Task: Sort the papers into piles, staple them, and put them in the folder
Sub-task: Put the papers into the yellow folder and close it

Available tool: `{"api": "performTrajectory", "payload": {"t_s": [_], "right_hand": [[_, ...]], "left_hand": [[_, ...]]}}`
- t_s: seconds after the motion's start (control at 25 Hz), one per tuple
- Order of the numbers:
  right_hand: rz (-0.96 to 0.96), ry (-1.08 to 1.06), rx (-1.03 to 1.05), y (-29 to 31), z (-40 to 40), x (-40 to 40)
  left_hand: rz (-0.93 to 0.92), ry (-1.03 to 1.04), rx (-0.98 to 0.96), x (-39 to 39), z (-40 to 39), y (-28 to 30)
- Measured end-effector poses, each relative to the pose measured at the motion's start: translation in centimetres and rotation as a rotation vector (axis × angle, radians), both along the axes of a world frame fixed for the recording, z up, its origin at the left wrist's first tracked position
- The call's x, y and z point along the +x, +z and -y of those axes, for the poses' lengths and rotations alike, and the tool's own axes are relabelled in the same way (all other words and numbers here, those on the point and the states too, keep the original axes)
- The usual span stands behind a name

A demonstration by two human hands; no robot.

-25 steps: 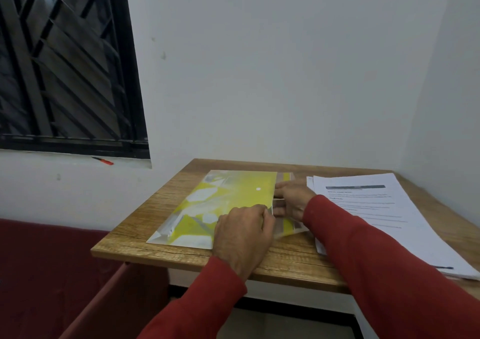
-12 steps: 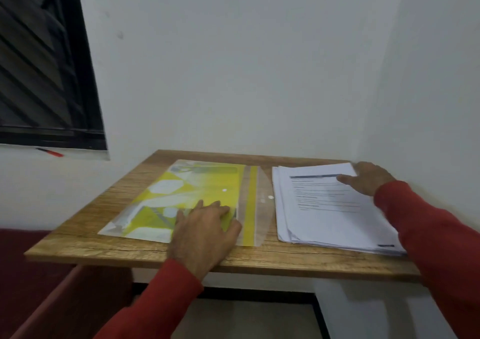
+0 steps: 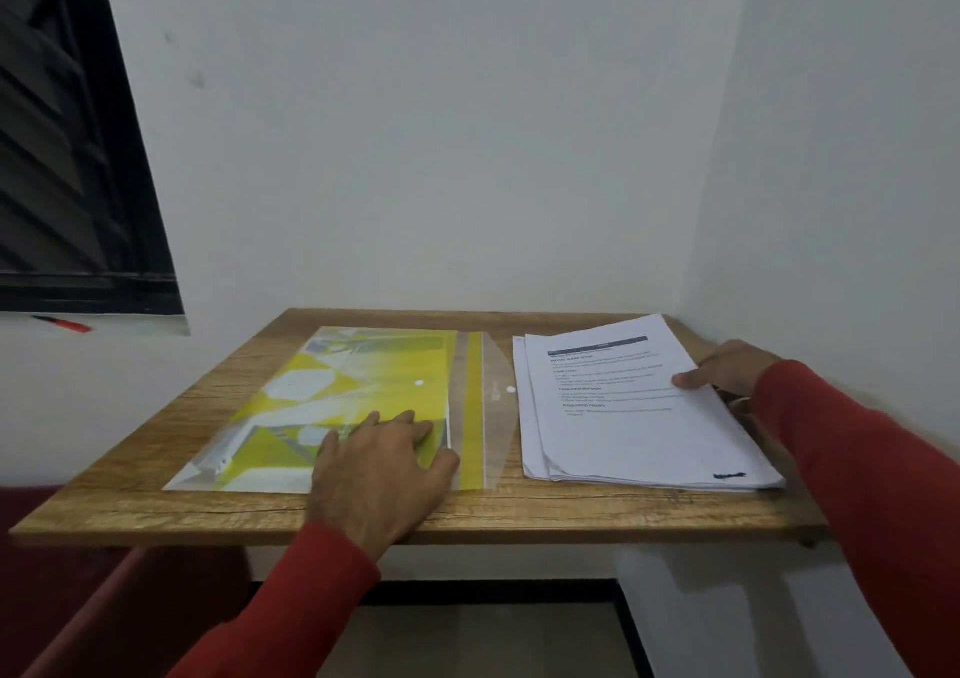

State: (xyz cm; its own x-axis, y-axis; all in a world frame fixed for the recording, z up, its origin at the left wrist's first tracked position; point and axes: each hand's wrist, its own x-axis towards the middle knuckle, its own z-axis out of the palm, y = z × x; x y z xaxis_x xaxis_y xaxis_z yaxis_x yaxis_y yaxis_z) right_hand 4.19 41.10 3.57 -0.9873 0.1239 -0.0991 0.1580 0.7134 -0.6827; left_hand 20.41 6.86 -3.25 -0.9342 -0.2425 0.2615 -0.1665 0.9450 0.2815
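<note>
On the wooden counter a yellow plastic folder lies flat at the left, its clear flap now folded out to the right where a second ago it was closed under both hands. Beside it, just clear of the flap's edge, sits a stack of papers with printed text on the top sheet. The left hand rests flat on the near part of the folder, fingers straight and spread, much as it did half a second ago. The right hand, which a second ago was at the folder's flap, has moved across to the far right edge of the papers; its thumb lies on the top sheet and its fingers curl under the stack's edge, gripping it. A red pen lies on the window ledge at the left.
</note>
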Motion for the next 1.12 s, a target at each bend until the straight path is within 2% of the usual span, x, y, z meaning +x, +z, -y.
{"api": "performTrajectory", "payload": {"t_s": [0.16,0.28,0.36,0.56,0.64,0.8,0.92,1.12], "right_hand": [[-0.128,-0.021,-0.038,-0.5,-0.6,-0.1],[-0.267,-0.043,0.034,0.0,-0.7,0.0],[-0.340,-0.063,0.033,1.0,-1.3,-0.3],[-0.409,-0.052,-0.515,4.2,-0.7,1.6],[-0.392,-0.017,-0.519,5.0,0.8,2.1],[-0.166,0.194,-0.328,4.8,4.6,1.9],[-0.102,0.315,-0.217,4.1,6.3,1.7],[-0.001,0.445,-0.272,2.4,7.7,-0.4]], "left_hand": [[-0.033,0.007,0.073,0.2,0.0,0.1],[-0.084,0.019,0.097,0.5,-0.3,0.4],[-0.154,0.017,0.193,0.8,-0.2,0.4],[-0.391,-0.004,0.365,0.7,0.5,0.1],[-0.434,-0.002,0.397,0.7,0.5,0.1],[-0.535,-0.004,0.474,0.9,0.7,0.0],[-0.608,-0.020,0.476,1.1,0.8,0.0],[-0.584,-0.043,0.448,1.0,0.8,-0.4]]}}
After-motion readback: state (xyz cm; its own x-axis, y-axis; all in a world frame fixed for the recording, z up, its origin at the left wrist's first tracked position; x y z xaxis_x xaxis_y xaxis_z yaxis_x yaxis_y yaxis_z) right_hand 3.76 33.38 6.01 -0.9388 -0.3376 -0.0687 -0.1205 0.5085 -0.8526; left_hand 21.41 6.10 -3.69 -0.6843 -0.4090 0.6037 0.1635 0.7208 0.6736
